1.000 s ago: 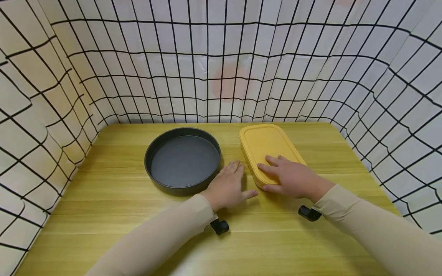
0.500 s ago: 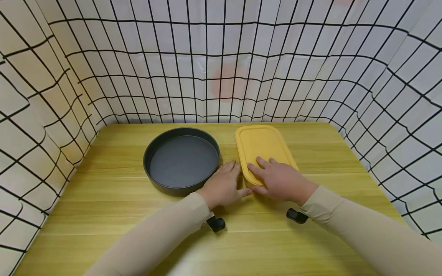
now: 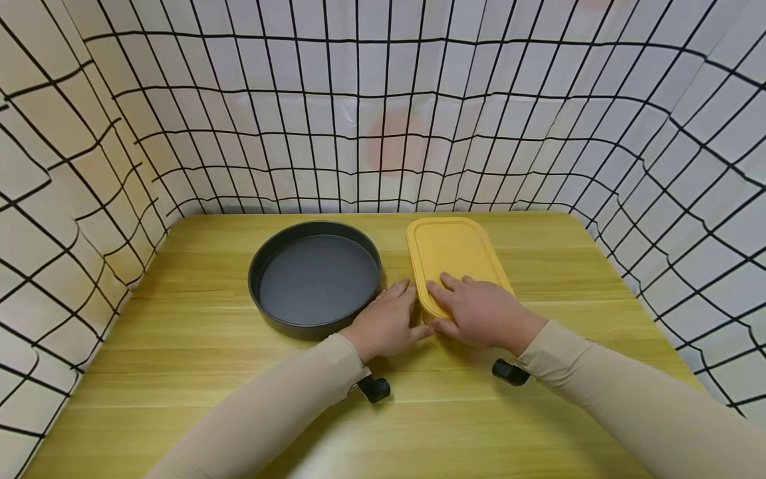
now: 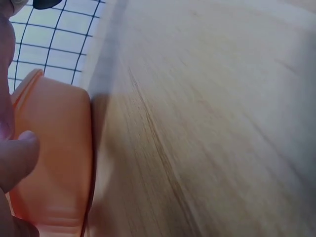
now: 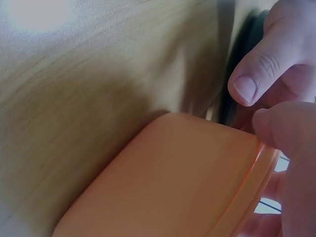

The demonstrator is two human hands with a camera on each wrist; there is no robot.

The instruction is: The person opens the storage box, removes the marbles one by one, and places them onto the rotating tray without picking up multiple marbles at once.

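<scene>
Here, a flat yellow box [image 3: 457, 246] with rounded corners sits on the wood-grain table [image 3: 179, 372], to the right of a round dark pan [image 3: 315, 279]. The right hand [image 3: 487, 311] lies over the box's near end, its fingers spread loosely on the top rather than curled around it. Its thumb [image 5: 269, 126] is at the rim near a corner, as the right wrist view shows. The left hand [image 3: 383, 324] reaches in between the pan and the box, grasping nothing, its fingers extended and pointing away from the person. Its thumb sticks out toward the box's near left corner; whether it touches the box I cannot tell. That hand also overlaps the pan's near right edge in the head view, where contact is unclear. Beige sleeves [image 3: 628, 392] cover both arms, and a small black device [image 3: 374, 390] shows beneath each wrist. White sheeting [image 3: 341, 66] with black grid lines stands behind the table and along both sides.
</scene>
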